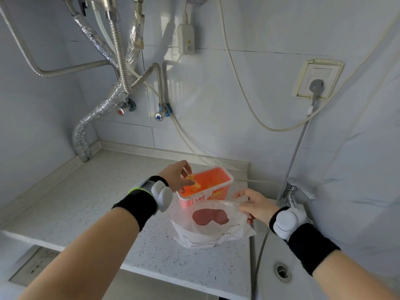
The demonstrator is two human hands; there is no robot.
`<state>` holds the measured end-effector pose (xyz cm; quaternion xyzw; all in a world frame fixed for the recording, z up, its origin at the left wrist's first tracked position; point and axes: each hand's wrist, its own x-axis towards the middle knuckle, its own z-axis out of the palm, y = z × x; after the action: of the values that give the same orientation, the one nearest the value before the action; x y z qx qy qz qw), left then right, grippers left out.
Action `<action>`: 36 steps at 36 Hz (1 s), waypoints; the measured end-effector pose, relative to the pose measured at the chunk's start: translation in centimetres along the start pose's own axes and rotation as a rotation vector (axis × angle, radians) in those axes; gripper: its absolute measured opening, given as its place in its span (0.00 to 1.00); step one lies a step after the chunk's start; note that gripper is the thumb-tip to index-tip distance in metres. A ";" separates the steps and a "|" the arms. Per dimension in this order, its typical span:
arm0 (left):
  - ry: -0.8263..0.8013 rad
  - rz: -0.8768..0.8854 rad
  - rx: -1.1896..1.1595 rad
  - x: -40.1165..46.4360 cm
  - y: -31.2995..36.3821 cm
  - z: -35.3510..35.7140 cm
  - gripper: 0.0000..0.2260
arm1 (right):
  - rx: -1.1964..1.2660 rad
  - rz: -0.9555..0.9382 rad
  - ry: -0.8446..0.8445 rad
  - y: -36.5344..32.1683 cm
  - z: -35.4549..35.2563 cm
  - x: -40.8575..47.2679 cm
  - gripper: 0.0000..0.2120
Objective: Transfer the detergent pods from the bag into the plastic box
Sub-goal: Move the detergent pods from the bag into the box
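**Head view: your hand drops pods over the orange box**

Head view shows both your arms, but your elbows are cut off at the bottom edge. You cannot see deep into the bag [213, 221], because its see-through plastic is shiny and crinkled. A dark red shape shows on it, and the small print is too tiny to read.

Your left hand [176, 177] is at about 11 o'clock from the bag. Its fingers are curled round yellow-orange detergent pods [193, 183], right over the open plastic box [216, 191]. How many pods you hold is hard to tell.

Your right hand [256, 205] is at 3 o'clock from the bag. Its thumb and fingers pinch the bag's rim and hold the mouth open.

The box stands on the speckled counter [97, 202], touching the bag at its 12 o'clock side.
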<state>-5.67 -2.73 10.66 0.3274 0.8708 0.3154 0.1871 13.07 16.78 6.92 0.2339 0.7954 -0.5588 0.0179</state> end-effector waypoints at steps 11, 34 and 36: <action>0.082 0.023 -0.078 0.0 0.1 -0.8 0.13 | -0.427 -0.098 -0.159 -3.6 1.5 1.1 0.37; 0.055 0.248 0.192 0.5 3.4 1.6 0.06 | -0.308 -0.146 -0.195 -0.7 0.2 0.6 0.30; 0.054 0.253 0.212 0.6 3.5 2.0 0.08 | -0.308 -0.143 -0.187 -0.8 0.2 0.4 0.30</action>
<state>-3.42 0.61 11.47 0.4440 0.8557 0.2514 0.0869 12.31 16.52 7.43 0.1182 0.8810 -0.4496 0.0873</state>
